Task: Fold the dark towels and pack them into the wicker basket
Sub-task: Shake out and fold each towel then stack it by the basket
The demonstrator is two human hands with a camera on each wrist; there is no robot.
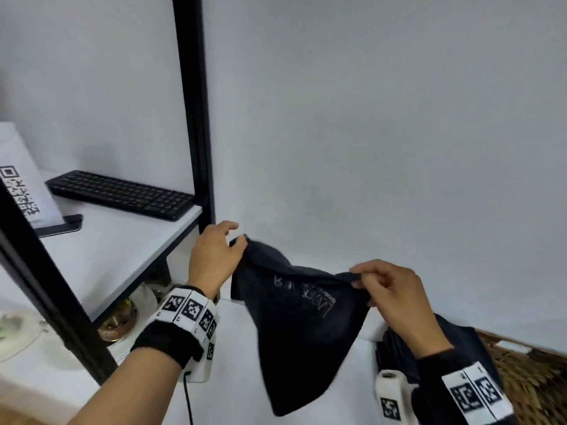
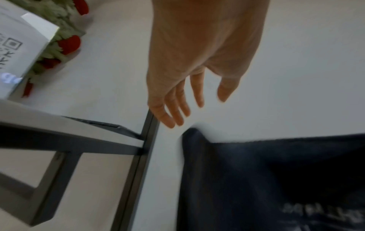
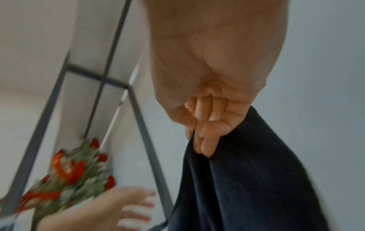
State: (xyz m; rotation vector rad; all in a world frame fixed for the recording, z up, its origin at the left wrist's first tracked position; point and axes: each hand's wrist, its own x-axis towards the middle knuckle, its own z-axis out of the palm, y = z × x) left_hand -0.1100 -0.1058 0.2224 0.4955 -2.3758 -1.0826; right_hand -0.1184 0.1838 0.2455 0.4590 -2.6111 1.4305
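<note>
A dark navy towel (image 1: 306, 326) with pale printed lettering hangs in the air above the white table (image 1: 233, 378). My right hand (image 1: 357, 276) pinches its upper right edge; the right wrist view shows the fingers (image 3: 205, 140) curled into the cloth (image 3: 247, 179). My left hand (image 1: 234, 234) is at the towel's upper left corner. In the left wrist view its fingers (image 2: 177, 109) are straight and spread, with the towel corner (image 2: 191, 134) just below them and not gripped. The wicker basket (image 1: 527, 378) sits at the lower right, with more dark towel (image 1: 460, 332) lying at its near side behind my right wrist.
A black metal shelf frame (image 1: 196, 118) stands left of the towel. Its white shelf holds a black keyboard (image 1: 122, 194) and a white card with a QR code (image 1: 21, 191). A brass object (image 1: 118, 323) sits under the shelf. Red flowers (image 2: 67, 45) lie by the card.
</note>
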